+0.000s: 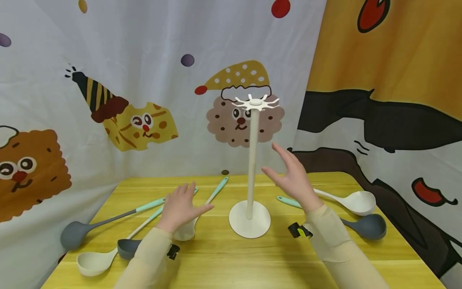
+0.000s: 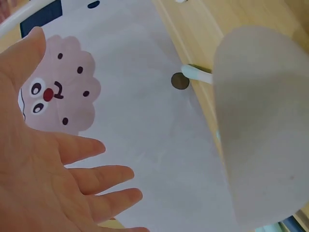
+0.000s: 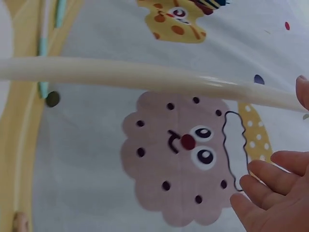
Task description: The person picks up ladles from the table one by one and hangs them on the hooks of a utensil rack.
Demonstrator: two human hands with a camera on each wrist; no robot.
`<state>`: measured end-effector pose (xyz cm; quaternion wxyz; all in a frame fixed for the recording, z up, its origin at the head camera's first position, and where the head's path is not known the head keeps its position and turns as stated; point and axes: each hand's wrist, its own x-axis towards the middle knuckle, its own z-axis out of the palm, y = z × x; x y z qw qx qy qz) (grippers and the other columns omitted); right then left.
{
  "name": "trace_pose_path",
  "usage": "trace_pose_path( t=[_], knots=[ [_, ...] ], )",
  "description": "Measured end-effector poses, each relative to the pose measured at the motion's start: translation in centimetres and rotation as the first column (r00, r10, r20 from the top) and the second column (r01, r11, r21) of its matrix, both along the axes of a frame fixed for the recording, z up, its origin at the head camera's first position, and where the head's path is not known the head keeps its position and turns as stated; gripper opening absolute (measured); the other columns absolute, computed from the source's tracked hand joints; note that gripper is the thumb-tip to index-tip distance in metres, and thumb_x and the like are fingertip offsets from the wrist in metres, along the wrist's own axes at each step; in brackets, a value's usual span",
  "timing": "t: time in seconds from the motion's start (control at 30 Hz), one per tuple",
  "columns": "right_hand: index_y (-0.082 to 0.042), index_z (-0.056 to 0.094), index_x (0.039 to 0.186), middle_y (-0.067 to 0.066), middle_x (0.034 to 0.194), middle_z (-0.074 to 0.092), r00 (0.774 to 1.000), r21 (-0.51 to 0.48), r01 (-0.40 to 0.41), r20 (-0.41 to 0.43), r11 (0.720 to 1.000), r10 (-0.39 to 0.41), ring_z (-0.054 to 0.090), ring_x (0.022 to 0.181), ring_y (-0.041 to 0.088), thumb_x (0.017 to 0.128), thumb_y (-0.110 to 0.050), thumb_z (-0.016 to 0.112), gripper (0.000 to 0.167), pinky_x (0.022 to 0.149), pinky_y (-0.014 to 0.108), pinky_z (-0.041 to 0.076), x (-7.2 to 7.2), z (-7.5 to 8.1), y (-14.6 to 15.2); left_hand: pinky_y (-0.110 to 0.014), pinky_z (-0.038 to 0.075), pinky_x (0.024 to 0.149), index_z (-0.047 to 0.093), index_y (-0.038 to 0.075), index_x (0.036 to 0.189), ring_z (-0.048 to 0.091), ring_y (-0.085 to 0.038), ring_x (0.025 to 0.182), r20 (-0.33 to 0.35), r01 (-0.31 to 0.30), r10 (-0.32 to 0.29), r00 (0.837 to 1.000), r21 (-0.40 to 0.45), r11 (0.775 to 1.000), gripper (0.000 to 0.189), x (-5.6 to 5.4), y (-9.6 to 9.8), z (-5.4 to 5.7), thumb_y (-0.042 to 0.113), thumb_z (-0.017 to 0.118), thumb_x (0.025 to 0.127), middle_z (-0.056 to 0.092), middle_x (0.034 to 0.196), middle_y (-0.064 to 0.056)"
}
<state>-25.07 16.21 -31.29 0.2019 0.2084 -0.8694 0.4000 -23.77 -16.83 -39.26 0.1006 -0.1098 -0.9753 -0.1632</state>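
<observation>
the white utensil stand (image 1: 240,220) is upright on the table (image 1: 223,265), its pole (image 1: 253,160) just beside the right hand (image 1: 295,182), fingers apart. on the stand's other side, the left hand (image 1: 180,209), fingers also apart, is near a white-headed utensil (image 1: 185,232).

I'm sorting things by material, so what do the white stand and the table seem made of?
White stand: probably plastic or painted metal; its smooth pole catches a soft sheen. Table: wood or printed laminate, apparently smooth, judging by its streaked yellow grain.
</observation>
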Motion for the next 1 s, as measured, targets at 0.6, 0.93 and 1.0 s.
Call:
trace_pose_path(
  t=[0.6, 0.93, 1.0],
  knots=[
    [-0.008, 0.047, 0.146, 0.01, 0.134, 0.06, 0.989, -0.301, -0.145, -0.056, 0.943, 0.134, 0.056, 0.124, 0.022, 0.097, -0.022, 0.066, 0.054, 0.105, 0.036, 0.043, -2.1, 4.2, -3.0, -0.059, 0.039, 0.103, 0.037, -0.004, 0.149, 0.045, -0.044, 0.131, 0.199, -0.015, -0.006, 0.98, 0.104, 0.994, 0.1, -3.2, 0.1, 0.4, 0.065, 0.067, 0.083, 0.046, 0.144, -0.026],
    [-0.003, 0.062, 0.127, 0.011, 0.11, 0.066, 0.989, -0.307, -0.145, -0.06, 0.941, 0.133, 0.061, 0.098, 0.02, 0.098, -0.022, 0.065, 0.034, 0.087, 0.037, 0.051, -2.5, 5.4, -4.6, -0.059, 0.036, 0.106, 0.032, -0.004, 0.152, 0.04, -0.045, 0.135, 0.252, -0.02, -0.009, 0.968, 0.114, 0.993, 0.101, -4.1, 0.4, 0.6, 0.062, 0.068, 0.083, 0.041, 0.148, -0.027],
    [-0.003, 0.066, 0.12, 0.011, 0.104, 0.067, 0.992, -0.292, -0.126, -0.056, 0.948, 0.115, 0.061, 0.092, 0.019, 0.098, -0.022, 0.064, 0.029, 0.083, 0.035, 0.051, -2.5, 5.6, -4.8, -0.06, 0.036, 0.106, 0.033, -0.005, 0.151, 0.039, -0.045, 0.135, 0.259, -0.016, -0.015, 0.966, 0.114, 0.993, 0.101, -4.1, 0.5, 0.6, 0.061, 0.068, 0.083, 0.042, 0.147, -0.028]
  ],
)
